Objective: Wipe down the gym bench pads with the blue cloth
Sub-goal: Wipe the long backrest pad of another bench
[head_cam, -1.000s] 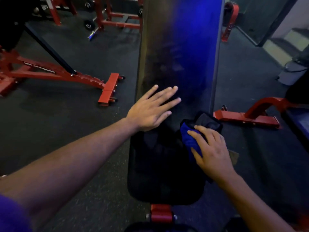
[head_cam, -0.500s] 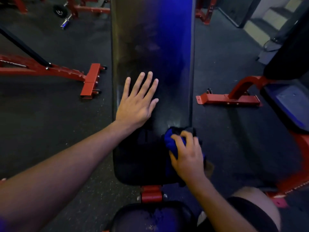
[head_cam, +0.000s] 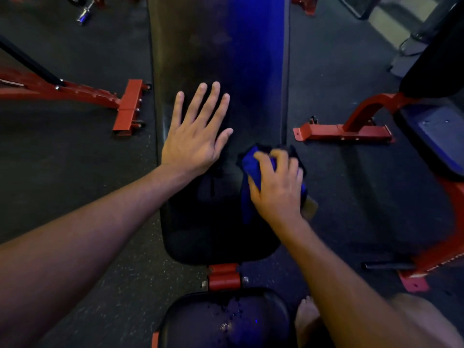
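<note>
Left hand (head_cam: 194,141) lies flat on the back pad (head_cam: 218,59) (fingers spread); right hand (head_cam: 277,189) grips the blue cloth (head_cam: 253,167).

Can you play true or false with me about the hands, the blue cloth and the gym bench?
1. The right hand holds the blue cloth. True.
2. The left hand is curled into a fist. False: it lies flat with straight fingers on the long back pad.
3. The cloth is lying on the floor. False: it is on the back pad, near its right edge, under the right hand.
4. There are small droplets on the seat pad nearest the camera. True.
5. The bench's connecting part between the two pads is red. True.
6. Both hands hold the cloth. False: only the right one does.
</note>
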Demonstrator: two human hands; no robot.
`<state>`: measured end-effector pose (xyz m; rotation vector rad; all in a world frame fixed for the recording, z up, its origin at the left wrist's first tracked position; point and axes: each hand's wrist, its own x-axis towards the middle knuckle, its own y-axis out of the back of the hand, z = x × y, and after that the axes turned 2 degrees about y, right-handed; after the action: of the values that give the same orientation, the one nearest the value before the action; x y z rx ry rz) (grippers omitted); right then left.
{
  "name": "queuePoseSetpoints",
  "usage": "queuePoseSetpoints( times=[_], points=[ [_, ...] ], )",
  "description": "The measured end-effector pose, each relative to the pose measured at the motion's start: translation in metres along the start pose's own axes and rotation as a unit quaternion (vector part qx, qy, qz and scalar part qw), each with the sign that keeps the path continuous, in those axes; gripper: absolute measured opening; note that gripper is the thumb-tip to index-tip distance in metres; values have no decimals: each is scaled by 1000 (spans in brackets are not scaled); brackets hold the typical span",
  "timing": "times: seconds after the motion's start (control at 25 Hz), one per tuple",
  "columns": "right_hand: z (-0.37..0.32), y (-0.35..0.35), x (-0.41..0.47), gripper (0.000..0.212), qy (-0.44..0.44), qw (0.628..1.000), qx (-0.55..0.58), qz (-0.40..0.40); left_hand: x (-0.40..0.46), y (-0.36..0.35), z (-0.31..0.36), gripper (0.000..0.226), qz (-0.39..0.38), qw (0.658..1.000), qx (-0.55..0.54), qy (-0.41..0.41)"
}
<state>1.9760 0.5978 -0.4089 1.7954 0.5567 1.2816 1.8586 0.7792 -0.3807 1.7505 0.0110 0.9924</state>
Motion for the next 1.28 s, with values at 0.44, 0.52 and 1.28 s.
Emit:
queuePoseSetpoints(
  times=[0.44,0.52,1.28],
  points=[
    [-20,3,-117,38,-233,958,151,-74,0,3,0,61,-16,1000,-10,5],
    [-24,5,-130,38,-276,943,158,-98,2,4,3,61,-23,1000,-10,4],
    [-15,40,-116,43,-181,929,97,-307,32,24,-32,48,4,996,-14,-87]
  ],
)
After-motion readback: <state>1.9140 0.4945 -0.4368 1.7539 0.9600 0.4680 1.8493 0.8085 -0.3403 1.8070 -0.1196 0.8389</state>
